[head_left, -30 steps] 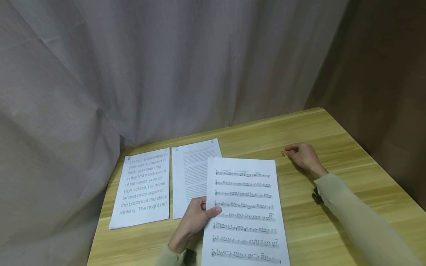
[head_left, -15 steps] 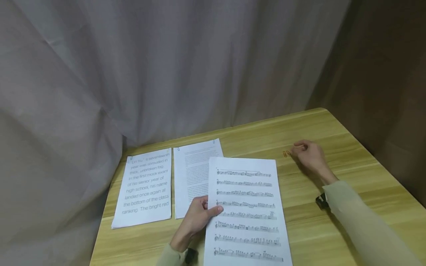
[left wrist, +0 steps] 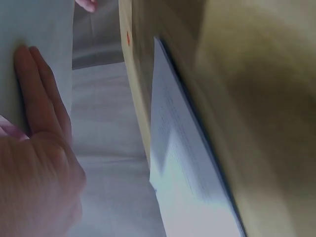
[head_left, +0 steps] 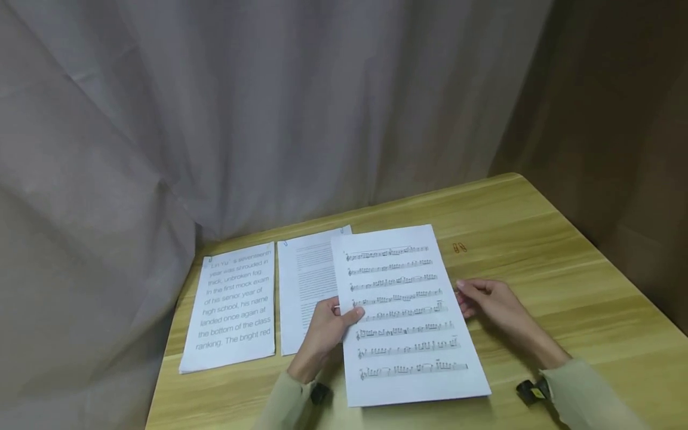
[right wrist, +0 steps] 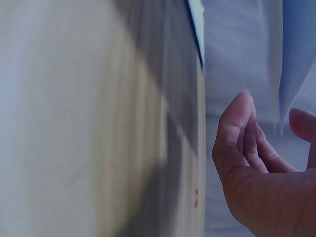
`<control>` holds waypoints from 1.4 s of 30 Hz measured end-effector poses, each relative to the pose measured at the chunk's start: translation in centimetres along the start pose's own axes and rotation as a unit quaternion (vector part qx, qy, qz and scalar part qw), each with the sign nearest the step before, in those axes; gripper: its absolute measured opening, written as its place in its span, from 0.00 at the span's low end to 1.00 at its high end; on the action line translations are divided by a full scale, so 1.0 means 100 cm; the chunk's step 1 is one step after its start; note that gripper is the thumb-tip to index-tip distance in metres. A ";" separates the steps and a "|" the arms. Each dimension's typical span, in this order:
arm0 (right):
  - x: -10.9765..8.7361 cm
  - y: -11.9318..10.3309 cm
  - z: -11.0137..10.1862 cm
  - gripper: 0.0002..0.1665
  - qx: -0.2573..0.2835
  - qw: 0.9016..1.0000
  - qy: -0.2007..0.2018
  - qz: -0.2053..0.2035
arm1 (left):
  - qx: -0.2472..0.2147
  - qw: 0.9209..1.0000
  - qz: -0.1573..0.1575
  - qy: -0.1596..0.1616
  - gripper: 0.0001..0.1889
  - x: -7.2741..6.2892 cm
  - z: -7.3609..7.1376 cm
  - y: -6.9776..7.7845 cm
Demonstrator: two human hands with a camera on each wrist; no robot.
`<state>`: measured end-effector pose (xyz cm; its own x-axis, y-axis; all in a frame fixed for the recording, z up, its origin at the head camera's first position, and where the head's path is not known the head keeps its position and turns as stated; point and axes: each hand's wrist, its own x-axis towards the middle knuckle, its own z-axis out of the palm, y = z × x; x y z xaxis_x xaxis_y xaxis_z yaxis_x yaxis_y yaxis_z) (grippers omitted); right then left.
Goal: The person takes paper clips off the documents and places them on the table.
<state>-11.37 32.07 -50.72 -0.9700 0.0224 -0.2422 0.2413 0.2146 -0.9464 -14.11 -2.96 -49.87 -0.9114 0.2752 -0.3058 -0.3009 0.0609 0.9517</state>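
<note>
My left hand grips the left edge of the sheet music, thumb on the printed face and fingers behind it. The music is lifted off the table and slightly tilted. In the left wrist view, straight fingers lie against the back of the paper. My right hand is beside the music's right edge. The right wrist view shows the sheets' edges between its thumb and bent fingers, with a gap around them. Two orange paper clips lie on the table beyond my right hand.
Two clipped paper stacks lie on the left of the wooden table: a large-print one and a small-print one, partly covered by the music. A grey curtain hangs behind the table's back edge.
My right hand has come away from the paper clips, back and left to the music's right edge. My left hand has raised the music, turning it slightly; its bottom edge now shows.
</note>
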 end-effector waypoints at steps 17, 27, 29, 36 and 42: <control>-0.038 0.007 -0.001 0.39 0.101 0.992 -0.036 0.067 | 0.014 0.999 0.012 0.047 0.12 0.037 0.020 0.015; -0.038 0.002 0.001 0.32 -0.039 0.996 0.019 0.079 | 0.032 0.999 0.010 0.039 0.11 0.059 0.028 0.019; -0.037 0.001 0.001 0.30 -0.055 0.996 0.028 0.071 | 0.036 0.999 0.009 0.036 0.11 0.064 0.029 0.019; -0.027 0.002 0.002 0.23 -0.083 0.994 0.059 0.037 | 0.090 0.996 0.006 0.020 0.13 0.085 0.030 0.020; -0.014 0.007 -0.003 0.21 -0.126 0.989 0.080 0.021 | 0.141 0.989 0.002 0.031 0.12 0.099 0.035 0.026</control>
<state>-9.89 32.51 -51.01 -0.9566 0.1863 -0.2241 0.2856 0.4465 -0.8480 -22.93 3.26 -50.33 -0.9307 0.2167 -0.2947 -0.2148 0.3285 0.9198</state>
